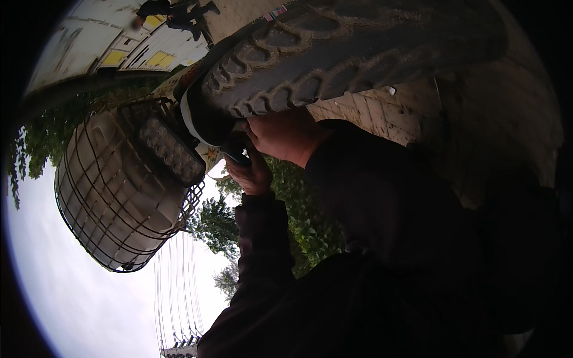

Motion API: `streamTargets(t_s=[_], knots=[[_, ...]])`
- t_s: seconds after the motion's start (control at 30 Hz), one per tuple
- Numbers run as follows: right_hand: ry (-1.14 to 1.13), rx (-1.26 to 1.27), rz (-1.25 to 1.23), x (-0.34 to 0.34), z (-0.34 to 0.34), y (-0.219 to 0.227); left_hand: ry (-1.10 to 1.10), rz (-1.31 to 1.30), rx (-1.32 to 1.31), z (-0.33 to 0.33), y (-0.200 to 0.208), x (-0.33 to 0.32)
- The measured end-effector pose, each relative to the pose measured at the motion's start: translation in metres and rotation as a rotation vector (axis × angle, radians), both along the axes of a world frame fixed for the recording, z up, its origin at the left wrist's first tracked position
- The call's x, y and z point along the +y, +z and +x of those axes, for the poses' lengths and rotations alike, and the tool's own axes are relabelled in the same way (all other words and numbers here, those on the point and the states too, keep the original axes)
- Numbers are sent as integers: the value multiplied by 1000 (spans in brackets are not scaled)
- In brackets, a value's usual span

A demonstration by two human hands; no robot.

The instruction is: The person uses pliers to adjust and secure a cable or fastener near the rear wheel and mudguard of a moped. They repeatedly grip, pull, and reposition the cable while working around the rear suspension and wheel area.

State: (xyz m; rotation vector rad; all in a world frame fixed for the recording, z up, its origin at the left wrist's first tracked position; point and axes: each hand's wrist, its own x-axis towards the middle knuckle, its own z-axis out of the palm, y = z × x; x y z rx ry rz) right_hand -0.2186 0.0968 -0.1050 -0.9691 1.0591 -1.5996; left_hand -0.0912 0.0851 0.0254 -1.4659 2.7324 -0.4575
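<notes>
A large worn tyre (358, 56) with chunky tread fills the upper part of the view, its wheel running under a dark mudguard (194, 116). Just below the tyre, beside the mudguard's lower end, both my hands are close together. My left hand (253, 174) comes up from below, its fingers curled around a small dark part that I cannot make out. Against the tyre's lower edge, my right hand (283, 135) is closed, thumb toward the same dark part. Its fingertips are partly hidden, so what they grip cannot be told.
To the left are a big headlight (98, 197) inside a wire cage and a rectangular LED lamp (171, 152). Brick paving (376, 116) lies beyond the tyre. Green bushes (316, 218) stand behind my arms. A person in dark clothes (173, 13) is in the upper left background.
</notes>
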Motion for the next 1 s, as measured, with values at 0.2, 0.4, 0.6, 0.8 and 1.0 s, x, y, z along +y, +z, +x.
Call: streamTargets(t_s=[0.2,0.4,0.6,0.8,1.0], knots=[[-259,-4,-82,-11,13,-1,-17,-20,4,4,-2,-1],[-199,34,-93,-16,15,-4,-26,74,59,5,5,-8],[-332,-47,-143,-21,16,-4,-134,80,-17,14,8,-20],[-336,-93,-143,-19,17,-3,-163,91,11,7,14,-19],[-344,-58,-156,-19,13,-3,35,86,-89,-22,32,23]])
